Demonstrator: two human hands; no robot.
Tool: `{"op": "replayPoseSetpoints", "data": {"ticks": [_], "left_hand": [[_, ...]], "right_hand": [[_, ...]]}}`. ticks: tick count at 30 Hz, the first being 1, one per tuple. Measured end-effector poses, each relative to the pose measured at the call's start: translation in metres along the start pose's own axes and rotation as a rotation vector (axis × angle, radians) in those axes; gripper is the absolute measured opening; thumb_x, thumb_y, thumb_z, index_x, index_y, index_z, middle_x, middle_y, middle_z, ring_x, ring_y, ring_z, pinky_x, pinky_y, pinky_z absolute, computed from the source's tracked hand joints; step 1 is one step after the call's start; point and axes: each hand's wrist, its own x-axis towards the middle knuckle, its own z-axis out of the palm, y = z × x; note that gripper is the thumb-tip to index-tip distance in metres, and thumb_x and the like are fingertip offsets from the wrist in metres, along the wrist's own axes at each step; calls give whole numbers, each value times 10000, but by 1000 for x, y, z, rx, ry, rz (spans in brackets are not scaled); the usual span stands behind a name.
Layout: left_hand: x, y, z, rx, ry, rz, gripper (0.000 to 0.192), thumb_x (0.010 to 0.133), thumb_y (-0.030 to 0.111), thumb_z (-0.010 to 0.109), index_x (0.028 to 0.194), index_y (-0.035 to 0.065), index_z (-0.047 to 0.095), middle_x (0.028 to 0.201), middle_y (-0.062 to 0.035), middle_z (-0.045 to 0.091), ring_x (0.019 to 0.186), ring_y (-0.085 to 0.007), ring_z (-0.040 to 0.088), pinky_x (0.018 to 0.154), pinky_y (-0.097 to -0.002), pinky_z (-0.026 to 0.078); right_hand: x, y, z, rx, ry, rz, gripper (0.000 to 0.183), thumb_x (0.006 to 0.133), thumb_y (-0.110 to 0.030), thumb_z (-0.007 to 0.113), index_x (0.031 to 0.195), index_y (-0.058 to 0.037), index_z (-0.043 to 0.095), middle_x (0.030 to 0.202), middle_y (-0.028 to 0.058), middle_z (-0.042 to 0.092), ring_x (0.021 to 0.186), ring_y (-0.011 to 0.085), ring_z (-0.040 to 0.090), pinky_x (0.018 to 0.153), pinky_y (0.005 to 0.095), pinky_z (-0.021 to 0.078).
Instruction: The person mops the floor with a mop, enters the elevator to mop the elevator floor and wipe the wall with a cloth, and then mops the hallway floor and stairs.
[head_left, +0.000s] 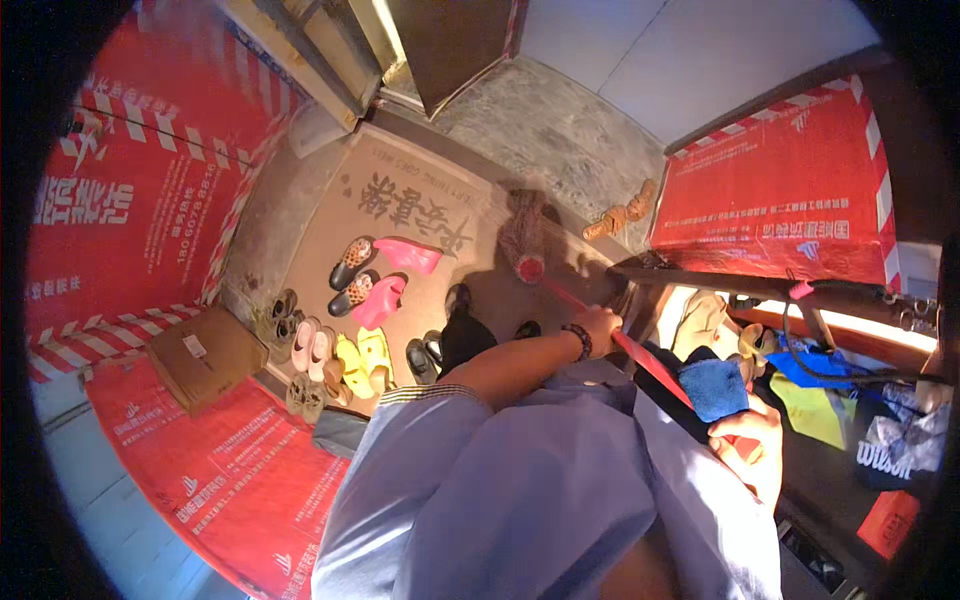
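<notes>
My left hand (598, 331), with a beaded bracelet at the wrist, is closed around the middle of a red broom handle (652, 366). My right hand (754, 442) grips the upper end of that handle, and a blue cloth (712, 386) lies against its fingers. The handle slants down to a round red socket (530, 270); the reddish broom head (523, 229) beyond it rests on the brown doormat (330, 202), partly in shadow. Pink shoes (409, 255) and black patterned shoes (351, 262) stand on the mat, left of the broom.
Yellow slippers (364, 364), pale pink shoes (311, 349) and a flat cardboard box (206, 360) are at the left. Brown sandals (621, 212) lie on the stone floor ahead. A cluttered shelf (817, 480) stands at the right, below a red covered panel (772, 187).
</notes>
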Motion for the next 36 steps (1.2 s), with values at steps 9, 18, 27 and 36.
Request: {"op": "replayPoseSetpoints", "data": {"ticks": [9,18,27,36], "left_hand": [[-49,-25,-34,217,-198,28,166,708,234,596,800,96,605,870,-148,604,856,-350,564,769,-422,444],[-142,-152,-88,-112,-10,-495,397,726,311,551,1002,28,591,1010,-216,585,956,-351,560,838,-414,439],[-340,-230,-84,244,-5,-1158,332,839,311,436,946,80,650,943,-139,637,885,-289,602,743,-392,460],[-370,-278,76,-361,593,-980,399,727,368,592,1006,85,618,970,-145,627,931,-277,589,799,-349,459]], "right_hand": [[1,3,47,49,67,20,142,589,4,624,729,-21,619,674,73,585,628,172,550,612,275,420],[61,17,73,231,204,152,132,625,-51,529,737,-8,585,691,28,517,627,91,448,583,213,344],[94,97,27,311,482,170,97,712,-94,515,745,-16,562,725,11,520,698,99,451,672,228,355],[166,118,12,381,524,24,90,778,-114,579,729,-40,564,708,-20,529,709,82,468,680,227,370]]}}
